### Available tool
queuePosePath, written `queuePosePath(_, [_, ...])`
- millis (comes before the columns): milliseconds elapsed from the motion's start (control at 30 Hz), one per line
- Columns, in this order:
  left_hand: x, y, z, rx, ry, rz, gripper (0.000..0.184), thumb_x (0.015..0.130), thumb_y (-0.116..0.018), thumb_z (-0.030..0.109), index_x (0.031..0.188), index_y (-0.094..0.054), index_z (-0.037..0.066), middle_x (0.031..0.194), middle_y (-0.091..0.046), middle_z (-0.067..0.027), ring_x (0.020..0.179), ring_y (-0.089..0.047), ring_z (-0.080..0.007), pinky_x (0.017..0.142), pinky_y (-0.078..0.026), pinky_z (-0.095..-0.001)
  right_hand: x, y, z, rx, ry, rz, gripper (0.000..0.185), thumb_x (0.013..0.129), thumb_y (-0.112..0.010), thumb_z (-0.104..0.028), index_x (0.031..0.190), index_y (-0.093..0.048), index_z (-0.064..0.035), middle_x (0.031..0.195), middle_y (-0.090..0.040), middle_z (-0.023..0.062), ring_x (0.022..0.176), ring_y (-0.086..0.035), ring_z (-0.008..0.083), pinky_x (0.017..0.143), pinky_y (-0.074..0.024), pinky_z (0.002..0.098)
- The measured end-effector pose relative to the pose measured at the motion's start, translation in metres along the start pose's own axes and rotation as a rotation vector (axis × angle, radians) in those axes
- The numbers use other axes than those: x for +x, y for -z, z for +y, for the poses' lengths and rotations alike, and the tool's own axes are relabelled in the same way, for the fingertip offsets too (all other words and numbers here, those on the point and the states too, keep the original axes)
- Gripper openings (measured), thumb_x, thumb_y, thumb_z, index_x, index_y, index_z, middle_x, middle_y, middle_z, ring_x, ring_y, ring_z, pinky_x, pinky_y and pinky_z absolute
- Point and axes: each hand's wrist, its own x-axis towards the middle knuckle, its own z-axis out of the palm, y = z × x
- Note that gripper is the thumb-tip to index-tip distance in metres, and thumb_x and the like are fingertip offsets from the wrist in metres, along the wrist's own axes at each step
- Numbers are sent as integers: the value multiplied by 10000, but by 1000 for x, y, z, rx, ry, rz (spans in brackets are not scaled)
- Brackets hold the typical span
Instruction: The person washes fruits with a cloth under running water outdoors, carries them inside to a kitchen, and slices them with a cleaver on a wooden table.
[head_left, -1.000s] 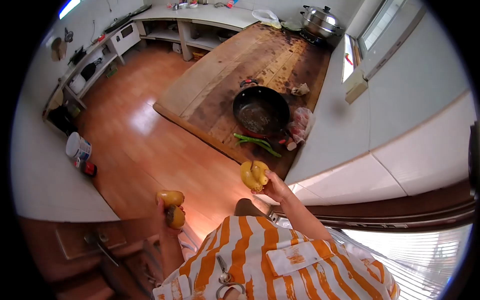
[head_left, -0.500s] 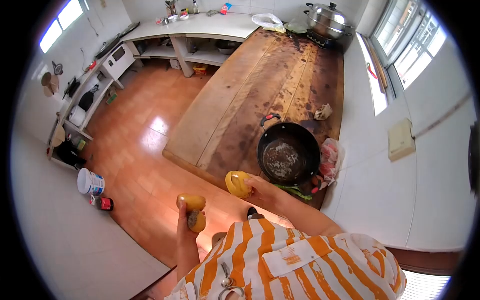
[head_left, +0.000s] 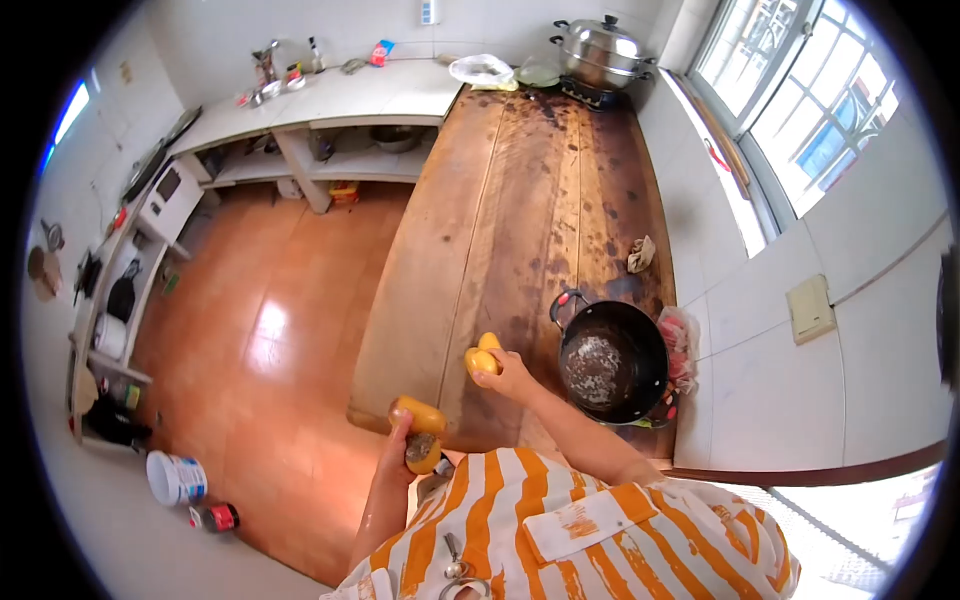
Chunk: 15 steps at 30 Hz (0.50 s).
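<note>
Smooth, yellow, oblong tubers (head_left: 421,414), gripped at ten and twelve o'clock from the orange-and-white striped top (head_left: 510,495).
The left hand (head_left: 396,450) wraps two; the right hand (head_left: 513,378) clasps more (exact count unclear), a round black metal pot (head_left: 642,352) at its three o'clock. The tubers look firm, perhaps slippery; wrapping the thick middle should hold best. Left forearm (head_left: 384,502) points toward one o'clock; right forearm (head_left: 588,430) slants toward ten.

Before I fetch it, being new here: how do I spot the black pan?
Find the wooden table by the window. At its near right corner, left of a plastic bag, sits the pan. It's dark, lidless, whitish patches inside, unlike the lidded steel pot at the far end.
</note>
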Motion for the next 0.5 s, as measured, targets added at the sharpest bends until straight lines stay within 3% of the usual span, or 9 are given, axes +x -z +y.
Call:
queuePosePath(33, [7, 0, 11, 34, 19, -7, 448, 838, -580, 402, 1132, -476, 81, 961, -591, -97, 803, -607, -225, 655, -528, -368, -1, 4, -9, -67, -24, 13, 687, 644, -703, -443, 1213, -482, -126, 1236, -354, 280, 1129, -379, 413, 940, -373, 425])
queuePosePath(133, [35, 8, 35, 160, 64, -96, 444, 842, -581, 377, 1165, -455, 99, 1001, -577, -88, 857, -596, -220, 677, -523, -363, -2, -4, -23, -255, -9, 173, 659, 639, -705, -438, 1188, -497, -141, 1265, -300, 267, 1104, -387, 424, 934, -382, 441])
queuePosePath(200, [49, -2, 50, 207, 180, -28, 460, 842, -586, 355, 1200, -428, 113, 1019, -565, -82, 877, -589, -214, 691, -520, -361, -1, -13, -20, -255, -14, 252, 648, 615, -726, -411, 1164, -507, -147, 1259, -294, 257, 1092, -382, 438, 914, -396, 455])
queuePosePath(267, [68, -4, 50, 288, 91, -34, 452, 844, -565, 405, 1174, -467, 112, 1018, -592, -70, 842, -604, -196, 681, -519, -340, 5, -19, -15, -364, 128, 346, 640, 591, -743, -369, 1148, -514, -152, 1263, -295, 253, 1087, -381, 446, 888, -408, 473])
queuePosePath(367, [77, -21, 63, 369, 158, -62, 506, 830, -588, 398, 1219, -424, 118, 1047, -571, -79, 876, -593, -205, 705, -515, -361, 15, -21, -20, -445, 144, 363, 647, 569, -754, -337, 1142, -518, -152, 1274, -291, 248, 1087, -376, 451, 871, -412, 483])
queuePosePath(433, [83, -40, 70, 437, 85, -53, 529, 834, -607, 297, 1259, -357, 104, 1090, -528, -76, 931, -563, -193, 734, -507, -342, 27, -21, -15, -439, 148, 368, 677, 543, -780, -312, 1145, -514, -154, 1310, -265, 237, 1141, -337, 437, 878, -388, 500])
queuePosePath(500, [92, -53, 74, 481, 57, -17, 523, 833, -607, 285, 1255, -360, 98, 1095, -525, -75, 951, -554, -190, 759, -497, -336, 42, -17, -14, -430, 140, 363, 694, 541, -789, -310, 1157, -509, -156, 1327, -251, 231, 1174, -310, 431, 891, -366, 509])
